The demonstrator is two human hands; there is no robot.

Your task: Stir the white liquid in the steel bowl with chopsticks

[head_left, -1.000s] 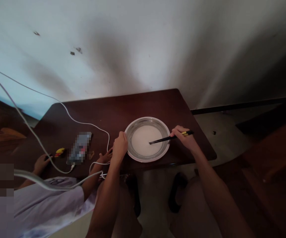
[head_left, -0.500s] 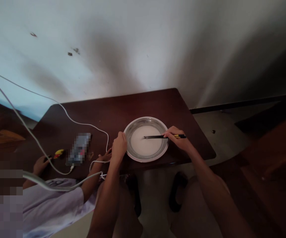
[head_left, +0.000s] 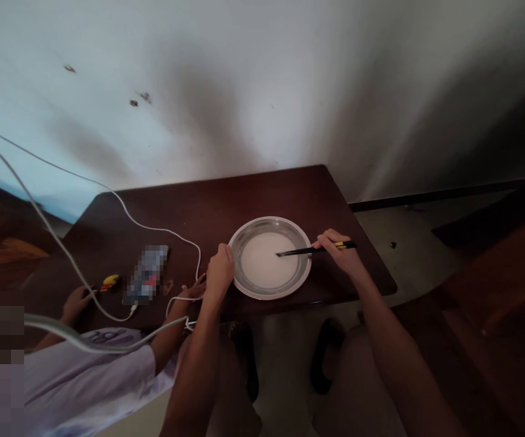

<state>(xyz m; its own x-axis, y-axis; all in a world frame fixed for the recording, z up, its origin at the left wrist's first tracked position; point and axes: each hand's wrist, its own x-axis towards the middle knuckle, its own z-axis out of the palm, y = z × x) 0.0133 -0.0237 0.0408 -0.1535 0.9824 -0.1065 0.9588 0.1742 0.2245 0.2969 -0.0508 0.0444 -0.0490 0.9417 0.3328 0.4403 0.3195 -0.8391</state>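
A shallow metal bowl [head_left: 246, 235] of white liquid sits on a dark wooden table [head_left: 226, 200], near its front edge. My left hand [head_left: 219, 271] grips the bowl's left rim, fingers closed on it. My right hand [head_left: 340, 250] is closed on a pair of black chopsticks [head_left: 310, 249] with yellow bands near the top. Their tips reach left into the white liquid, a little right of the bowl's middle.
Another person in a white shirt [head_left: 84, 370] sits at my left, both hands at the table edge [head_left: 76, 300]. A phone [head_left: 147, 273], a small yellow and red object [head_left: 110, 281] and white cables [head_left: 162, 229] lie on the table's left half. A wall stands behind.
The chopsticks have swept through the liquid: tips moved up and left, then back to the right. My right hand shifted with them. My left hand stayed on the rim.
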